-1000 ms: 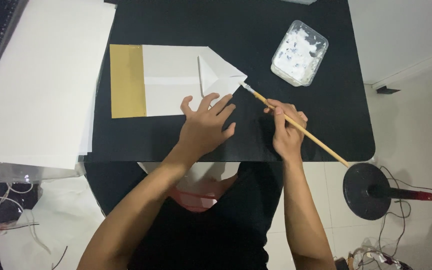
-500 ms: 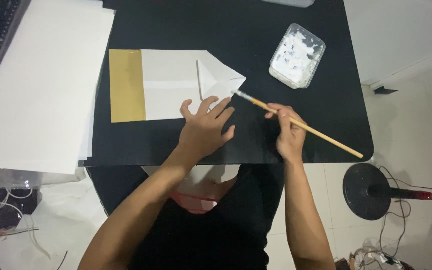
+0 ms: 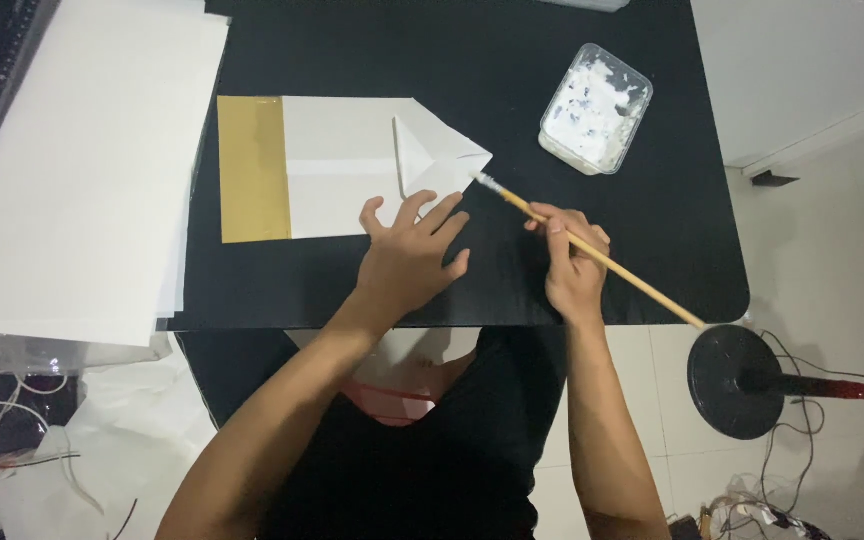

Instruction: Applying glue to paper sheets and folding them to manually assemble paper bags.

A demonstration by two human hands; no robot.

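The left hand (image 3: pixel 407 262) lies flat, pinning the folded white paper (image 3: pixel 352 180). The right hand (image 3: pixel 567 265) grips a brush (image 3: pixel 592 252) at the flap tip; pasting looks barely begun

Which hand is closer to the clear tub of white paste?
Right. The right hand holds a brush just below the tub; the left hand presses the folded paper, farther away.

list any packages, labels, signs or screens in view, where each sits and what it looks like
Plastic tub: far right of the black table, a clear rounded rectangle holding white paste.
Folded paper piece: table centre, white with a gold band at its left end and a pointed right tip; left hand presses its near edge.
No labels, signs or screens show.
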